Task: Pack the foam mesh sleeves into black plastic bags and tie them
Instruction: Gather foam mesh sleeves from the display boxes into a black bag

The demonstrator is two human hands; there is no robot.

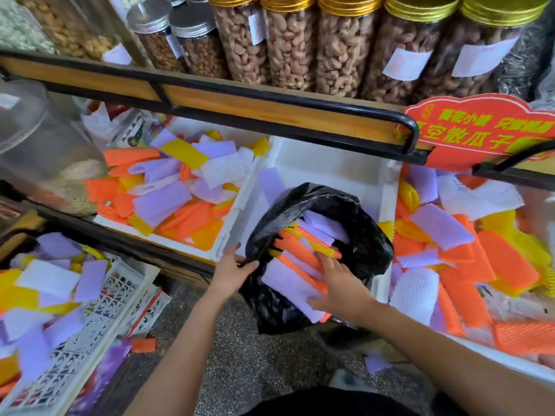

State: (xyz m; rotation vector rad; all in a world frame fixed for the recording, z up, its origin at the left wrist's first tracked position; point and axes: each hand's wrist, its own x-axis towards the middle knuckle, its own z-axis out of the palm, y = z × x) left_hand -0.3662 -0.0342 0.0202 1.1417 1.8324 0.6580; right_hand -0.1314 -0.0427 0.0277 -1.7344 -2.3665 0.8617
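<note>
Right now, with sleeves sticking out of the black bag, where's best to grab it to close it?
Probably the far rim of the black bag, from above: it stands free and crumpled, easy to pinch. The left hand holds the near-left rim; the right hand presses on the foam sleeves.

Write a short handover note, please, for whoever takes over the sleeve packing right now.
Left hand grips the rim of the black bag, holding it open. Right hand lies flat on a bundle of sleeves, pushing it into the mouth.
The bag stands in the nearly empty middle tray.
Done: bag partly filled, not tied.
Left: the left heap, the right heap and the sleeves in the white basket; bag them, then tie.
</note>
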